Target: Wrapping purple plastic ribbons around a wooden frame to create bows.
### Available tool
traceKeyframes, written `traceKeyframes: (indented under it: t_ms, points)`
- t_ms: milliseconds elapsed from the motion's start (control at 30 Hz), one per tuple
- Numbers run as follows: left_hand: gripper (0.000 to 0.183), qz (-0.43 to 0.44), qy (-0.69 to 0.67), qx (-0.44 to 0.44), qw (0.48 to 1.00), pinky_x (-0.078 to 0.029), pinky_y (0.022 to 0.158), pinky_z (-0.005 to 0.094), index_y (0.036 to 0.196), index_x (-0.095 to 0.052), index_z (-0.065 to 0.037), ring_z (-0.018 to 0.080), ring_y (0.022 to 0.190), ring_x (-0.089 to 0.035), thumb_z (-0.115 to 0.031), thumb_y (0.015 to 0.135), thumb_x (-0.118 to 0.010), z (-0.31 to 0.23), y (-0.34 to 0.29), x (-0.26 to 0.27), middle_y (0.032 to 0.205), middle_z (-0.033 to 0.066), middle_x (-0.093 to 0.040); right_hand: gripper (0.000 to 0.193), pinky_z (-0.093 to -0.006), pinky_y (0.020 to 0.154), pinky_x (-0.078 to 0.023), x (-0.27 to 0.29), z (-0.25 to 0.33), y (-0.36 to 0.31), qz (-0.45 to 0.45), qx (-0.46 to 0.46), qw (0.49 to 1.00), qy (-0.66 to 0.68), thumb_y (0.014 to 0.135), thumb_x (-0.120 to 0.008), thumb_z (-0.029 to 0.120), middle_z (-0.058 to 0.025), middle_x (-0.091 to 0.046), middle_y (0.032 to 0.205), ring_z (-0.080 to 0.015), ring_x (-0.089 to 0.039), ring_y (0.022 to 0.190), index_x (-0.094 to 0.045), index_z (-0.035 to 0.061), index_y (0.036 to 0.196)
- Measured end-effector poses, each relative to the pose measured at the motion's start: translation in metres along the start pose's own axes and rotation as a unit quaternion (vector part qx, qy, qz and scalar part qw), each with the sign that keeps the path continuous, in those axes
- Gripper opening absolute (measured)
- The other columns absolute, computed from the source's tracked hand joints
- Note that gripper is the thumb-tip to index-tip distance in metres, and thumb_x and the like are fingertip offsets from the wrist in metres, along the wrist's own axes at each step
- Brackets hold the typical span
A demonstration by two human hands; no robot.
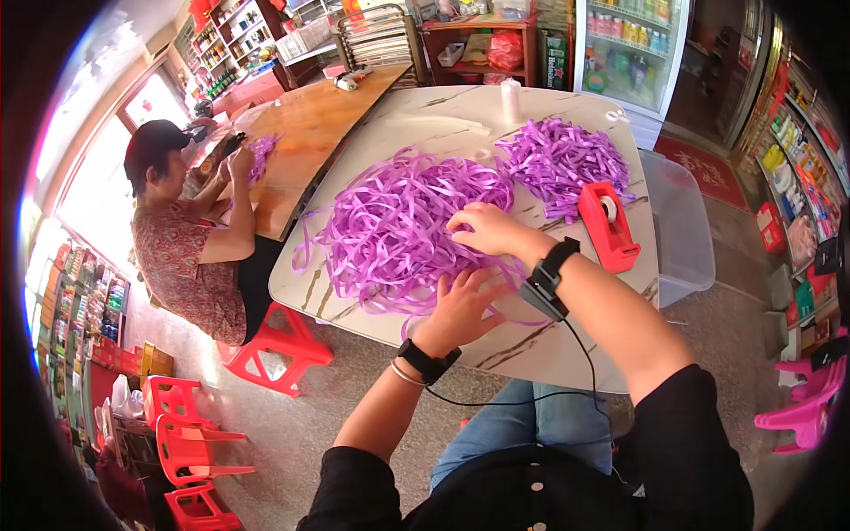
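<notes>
- Nearest the camera, in the head view, are the wearer's black top (478,504) and jeans (482,434), below both hands.
- Left hand (460,310): palm down, fingers spread, at the near right edge of a loose purple ribbon heap (390,226) on the tabletop (505,354).
- Right hand (490,228): farther out than the left hand, at the heap's right side, fingers bent; whether it pinches a strand I cannot tell.
- From the right hand, most of the heap lies to the left; from the left hand, it lies ahead and to the left. Both hands touch it, so neither is clearly nearer.
- Tangled loops give the heap no single long axis; a loose strand trails to the right of the left hand.
- Ahead and right of the right hand is a denser purple pile (567,164); directly right is a red tape dispenser (609,239), its long axis running roughly away from the wearer.
</notes>
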State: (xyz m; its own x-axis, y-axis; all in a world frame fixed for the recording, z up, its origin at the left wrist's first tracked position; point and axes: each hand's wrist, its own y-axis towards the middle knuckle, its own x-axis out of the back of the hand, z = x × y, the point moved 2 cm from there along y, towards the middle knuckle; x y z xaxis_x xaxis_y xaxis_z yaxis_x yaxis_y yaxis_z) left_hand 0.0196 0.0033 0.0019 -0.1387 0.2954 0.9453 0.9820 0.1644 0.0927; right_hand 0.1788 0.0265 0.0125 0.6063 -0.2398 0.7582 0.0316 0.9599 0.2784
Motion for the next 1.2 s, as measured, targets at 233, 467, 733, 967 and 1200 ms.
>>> traceKeyframes:
  t_ms: [233,467,733,967,1200]
  points:
    - [0.055,-0.041,0.028,0.162,0.986,-0.016,0.092,0.0675,0.122,-0.044,-0.02,0.0327,0.116,-0.037,-0.039,0.073,-0.06,0.035,-0.016,0.011,0.123,0.0107,-0.042,0.031,-0.0321,0.061,-0.043,0.027,0.008,0.013,-0.03,-0.13,0.982,0.137,0.078,-0.058,0.033,-0.0134,-0.061,0.071,-0.0186,-0.056,0.063,-0.063,0.003,0.085]
    - [0.05,-0.05,0.043,0.228,0.971,-0.016,0.095,0.064,0.114,-0.051,-0.016,0.0328,0.114,-0.041,-0.043,0.073,-0.058,0.062,-0.028,0.029,0.118,0.0113,-0.048,0.022,-0.0204,0.074,-0.045,0.137,0.055,-0.042,-0.131,-0.11,0.886,0.43,0.084,-0.056,0.025,-0.0038,-0.063,0.084,-0.0064,-0.056,0.08,-0.065,0.0068,0.093]
    - [0.023,-0.138,-0.031,0.164,0.976,-0.046,0.067,0.0336,0.083,-0.063,-0.006,0.0245,0.078,-0.059,-0.027,0.075,-0.061,0.029,-0.009,0.061,0.079,0.0084,-0.062,0.015,-0.0223,0.07,-0.047,0.165,0.075,-0.099,-0.081,-0.14,0.902,0.401,0.086,-0.052,0.015,-0.0017,-0.059,0.09,-0.0081,-0.056,0.082,-0.058,0.0056,0.095]
    - [0.023,-0.265,-0.466,-0.042,0.843,-0.045,0.064,0.028,0.102,-0.055,0.001,0.0146,0.078,-0.057,-0.013,0.083,-0.057,-0.058,0.045,0.078,0.085,0.0064,-0.06,0.025,-0.0259,0.076,-0.045,0.158,0.087,-0.122,0.033,-0.139,0.896,0.421,0.082,-0.05,0.001,-0.005,-0.058,0.099,-0.0112,-0.055,0.083,-0.055,-0.0021,0.106]
    - [0.017,-0.12,-0.501,-0.004,0.857,-0.04,0.058,0.0186,0.093,-0.059,0.002,0.0041,0.062,-0.049,-0.012,0.085,-0.055,-0.06,0.056,0.096,0.067,-0.0007,-0.056,0.033,-0.0259,0.08,-0.043,0.175,0.083,-0.141,-0.011,-0.112,0.927,0.359,0.079,-0.054,0.0,-0.0066,-0.057,0.099,-0.0126,-0.055,0.086,-0.052,0.0005,0.111]
